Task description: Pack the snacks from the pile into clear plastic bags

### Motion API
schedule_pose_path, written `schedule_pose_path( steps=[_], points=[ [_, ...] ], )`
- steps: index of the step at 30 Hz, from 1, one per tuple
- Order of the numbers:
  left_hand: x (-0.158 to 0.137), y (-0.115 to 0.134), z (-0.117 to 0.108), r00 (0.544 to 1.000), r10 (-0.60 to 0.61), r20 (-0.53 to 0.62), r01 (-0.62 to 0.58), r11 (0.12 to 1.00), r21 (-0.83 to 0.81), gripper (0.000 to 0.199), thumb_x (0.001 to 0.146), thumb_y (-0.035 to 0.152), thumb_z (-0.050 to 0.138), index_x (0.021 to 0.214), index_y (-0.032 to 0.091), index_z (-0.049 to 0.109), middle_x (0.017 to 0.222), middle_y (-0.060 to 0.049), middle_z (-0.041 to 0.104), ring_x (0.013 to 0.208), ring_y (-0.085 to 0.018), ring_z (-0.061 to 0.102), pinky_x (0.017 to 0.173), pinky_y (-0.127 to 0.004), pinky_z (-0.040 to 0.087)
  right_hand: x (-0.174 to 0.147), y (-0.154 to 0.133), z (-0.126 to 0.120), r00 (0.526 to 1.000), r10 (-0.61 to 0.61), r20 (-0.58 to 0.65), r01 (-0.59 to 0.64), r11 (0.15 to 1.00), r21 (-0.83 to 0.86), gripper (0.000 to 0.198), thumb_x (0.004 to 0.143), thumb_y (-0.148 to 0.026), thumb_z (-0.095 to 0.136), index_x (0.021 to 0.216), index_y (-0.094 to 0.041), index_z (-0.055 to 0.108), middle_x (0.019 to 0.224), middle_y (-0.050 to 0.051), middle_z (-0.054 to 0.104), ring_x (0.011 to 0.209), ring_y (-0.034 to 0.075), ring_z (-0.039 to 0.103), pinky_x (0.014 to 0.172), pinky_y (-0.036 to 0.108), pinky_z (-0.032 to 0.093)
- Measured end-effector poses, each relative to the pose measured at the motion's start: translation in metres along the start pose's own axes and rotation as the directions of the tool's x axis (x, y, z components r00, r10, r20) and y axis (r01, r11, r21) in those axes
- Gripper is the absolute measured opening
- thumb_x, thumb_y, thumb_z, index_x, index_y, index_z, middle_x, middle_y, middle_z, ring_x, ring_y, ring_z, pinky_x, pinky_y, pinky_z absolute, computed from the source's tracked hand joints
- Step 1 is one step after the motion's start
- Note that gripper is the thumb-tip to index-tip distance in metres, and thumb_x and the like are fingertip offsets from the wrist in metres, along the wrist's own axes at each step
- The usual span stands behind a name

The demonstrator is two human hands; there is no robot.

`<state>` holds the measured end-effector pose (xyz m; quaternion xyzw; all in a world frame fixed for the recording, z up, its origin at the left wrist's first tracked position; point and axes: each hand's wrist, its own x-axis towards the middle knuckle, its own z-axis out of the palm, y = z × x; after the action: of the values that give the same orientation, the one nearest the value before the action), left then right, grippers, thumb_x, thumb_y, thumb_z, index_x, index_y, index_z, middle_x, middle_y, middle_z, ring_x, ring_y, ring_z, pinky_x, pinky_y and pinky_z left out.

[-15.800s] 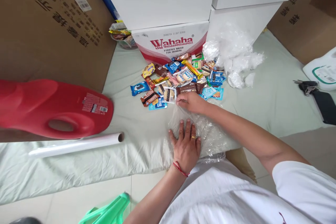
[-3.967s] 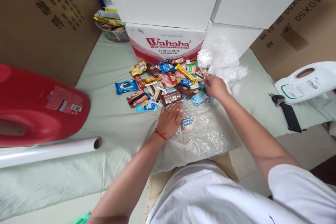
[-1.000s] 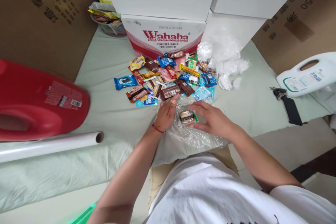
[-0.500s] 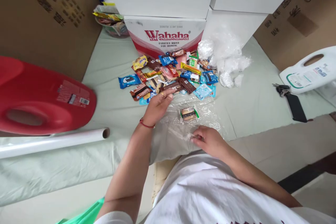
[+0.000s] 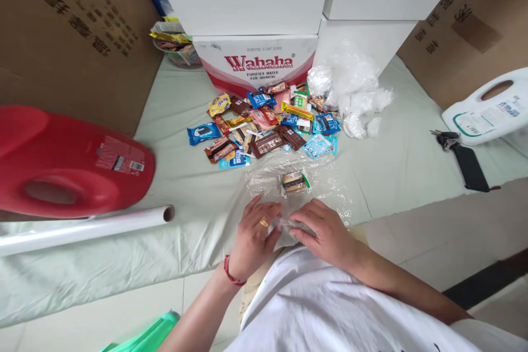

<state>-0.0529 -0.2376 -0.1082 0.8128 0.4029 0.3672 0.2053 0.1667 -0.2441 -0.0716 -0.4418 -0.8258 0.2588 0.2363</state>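
Observation:
A sheet of clear plastic wrap [image 5: 325, 187] lies on the pale green cloth [image 5: 198, 192] in front of me. On it rests a small stack of snack packets [image 5: 293, 181], the top one brown with a green edge. My left hand [image 5: 256, 236] and my right hand [image 5: 324, 231] meet at the near edge of the wrap, and both pinch the bunched film there. Beyond the wrap lies a pile of several mixed snack packets [image 5: 264, 124], apart from both hands.
A red jug [image 5: 70, 162] lies at the left, a roll of wrap [image 5: 82, 228] in front of it. A Wahaha box [image 5: 256, 63] and white boxes stand behind the snacks, crumpled plastic [image 5: 352, 88] beside them. Keys, a phone [image 5: 470, 168] and a white jug [image 5: 487, 110] lie right.
My left hand has drawn back from the snack pile to the near edge of the wrap and joined my right hand there. The snack stack stays on the wrap.

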Motion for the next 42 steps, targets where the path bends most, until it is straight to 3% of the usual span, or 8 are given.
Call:
schedule_pose_path(
  steps=[3,7,12,16,25,31,36,42],
  points=[
    [-0.002,-0.009,-0.006,0.994,-0.100,-0.048,0.096,0.992,-0.079,0.018,0.097,0.019,0.058,0.108,0.028,0.069,0.098,-0.003,0.077,0.100,-0.021,0.073,0.114,-0.048,0.047,-0.010,0.007,-0.004,0.997,0.075,0.033,-0.067,0.977,-0.202,0.054,0.089,-0.027,0.075,0.140,-0.022,0.058,0.128,0.015,0.066,0.114,0.034,0.055,0.096,0.051,0.048],
    [0.003,-0.015,-0.023,0.967,-0.251,-0.053,0.243,0.962,-0.122,0.020,0.097,0.025,0.054,0.104,0.027,0.073,0.102,-0.003,0.078,0.104,-0.022,0.073,0.114,-0.046,0.049,-0.026,0.032,-0.028,0.981,0.192,0.034,-0.174,0.942,-0.288,0.039,0.089,-0.007,0.059,0.124,-0.022,0.070,0.113,0.014,0.072,0.105,0.033,0.056,0.090,0.051,0.048],
    [0.015,-0.025,-0.033,0.892,-0.451,-0.013,0.445,0.884,-0.145,0.025,0.096,0.034,0.054,0.104,0.025,0.076,0.104,-0.005,0.077,0.101,-0.023,0.071,0.096,-0.035,0.055,-0.016,0.063,-0.078,0.974,0.223,-0.024,-0.221,0.972,0.076,0.025,0.097,-0.021,0.054,0.109,-0.023,0.075,0.099,0.008,0.073,0.094,0.024,0.063,0.086,0.039,0.051],
    [0.030,-0.043,-0.037,0.797,-0.603,0.020,0.580,0.756,-0.304,0.031,0.091,0.049,0.063,0.102,0.022,0.074,0.094,-0.005,0.076,0.086,-0.022,0.070,0.084,-0.034,0.056,0.010,0.081,-0.103,0.920,0.391,0.021,-0.378,0.873,0.310,0.032,0.094,-0.048,0.062,0.102,-0.021,0.077,0.095,0.006,0.074,0.086,0.021,0.066,0.079,0.033,0.050],
    [0.041,-0.064,-0.034,0.631,-0.773,0.067,0.613,0.445,-0.653,0.044,0.090,0.065,0.062,0.095,0.022,0.055,0.093,-0.006,0.072,0.093,-0.022,0.071,0.089,-0.038,0.055,0.056,0.114,-0.087,0.830,0.541,0.133,-0.523,0.675,0.521,0.051,0.074,-0.065,0.076,0.087,-0.015,0.074,0.071,0.000,0.062,0.062,0.012,0.049,0.056,0.024,0.037],
    [0.019,-0.046,-0.019,0.775,-0.631,0.039,0.569,0.668,-0.479,0.086,0.071,0.057,0.084,0.143,0.032,0.043,0.123,-0.009,0.072,0.128,-0.029,0.062,0.113,-0.051,0.045,0.060,0.127,-0.074,0.767,0.622,0.158,-0.588,0.583,0.560,0.047,0.070,-0.062,0.077,0.082,-0.017,0.068,0.066,-0.003,0.058,0.054,0.010,0.043,0.049,0.024,0.031],
    [0.014,-0.050,-0.020,0.733,-0.679,0.038,0.655,0.690,-0.309,0.029,0.085,0.047,0.069,0.103,0.025,0.071,0.098,-0.006,0.077,0.106,-0.027,0.071,0.108,-0.047,0.048,0.055,0.139,-0.071,0.746,0.647,0.157,-0.592,0.536,0.602,0.047,0.069,-0.060,0.081,0.085,-0.017,0.067,0.062,-0.005,0.054,0.048,0.008,0.037,0.044,0.023,0.024],
    [0.020,-0.062,-0.040,0.673,-0.732,0.102,0.715,0.610,-0.343,0.036,0.082,0.056,0.071,0.094,0.022,0.074,0.087,-0.005,0.077,0.084,-0.023,0.070,0.082,-0.034,0.055,0.050,0.144,-0.068,0.728,0.662,0.179,-0.615,0.514,0.597,0.048,0.069,-0.061,0.081,0.082,-0.018,0.064,0.058,-0.006,0.049,0.046,0.007,0.036,0.044,0.023,0.024]
  ],
)
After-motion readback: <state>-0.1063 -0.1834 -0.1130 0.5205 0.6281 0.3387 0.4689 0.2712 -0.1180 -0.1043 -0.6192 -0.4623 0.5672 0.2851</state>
